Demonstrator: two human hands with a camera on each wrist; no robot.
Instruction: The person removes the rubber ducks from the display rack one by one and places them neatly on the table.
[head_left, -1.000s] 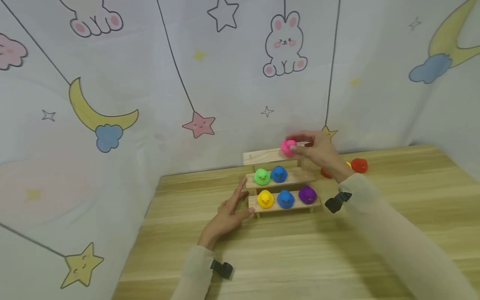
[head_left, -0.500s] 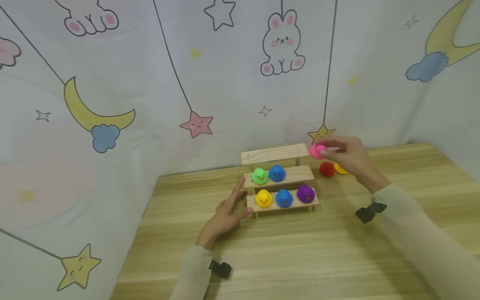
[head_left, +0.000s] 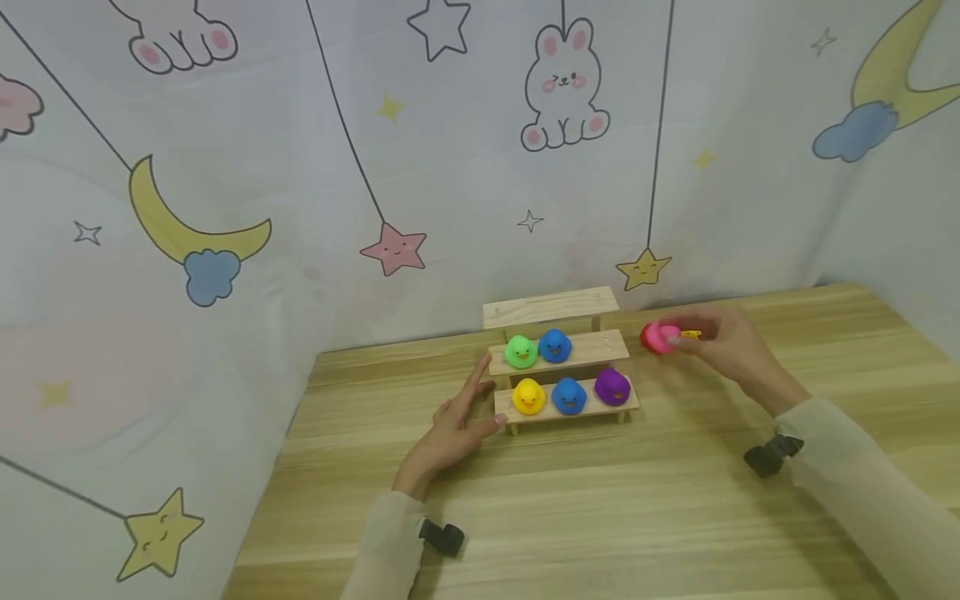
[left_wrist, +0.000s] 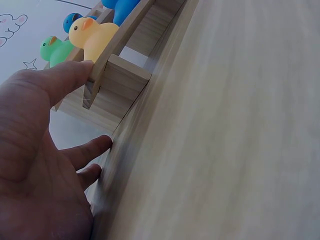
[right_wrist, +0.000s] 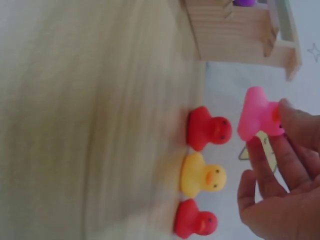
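A pink rubber duck [head_left: 664, 339] is pinched between the thumb and fingers of my right hand [head_left: 726, 343], to the right of a three-tier wooden shelf [head_left: 551, 308]. In the right wrist view, the pink duck hangs above two red ducks and a yellow duck [right_wrist: 204, 176] standing in a row on the table. My left hand [head_left: 448, 435] touches the shelf's left end, its thumb at the bottom tier and its fingers spread. A yellow duck [head_left: 528, 397], a blue duck [head_left: 568, 397] and a purple duck [head_left: 612, 387] occupy the bottom tier. On the middle tier sit a green duck [head_left: 521, 352] and a blue duck [head_left: 555, 346].
The shelf stands near the back edge of a wood-grain table [head_left: 540, 517]. Behind it hangs a white cloth [head_left: 465, 158] printed with a bunny, moons and stars. The shelf's top tier bears no duck.
My right hand has lifted the pink duck off the top tier, carried it rightward and lowered it toward the other ducks. The left hand has stayed at the shelf.
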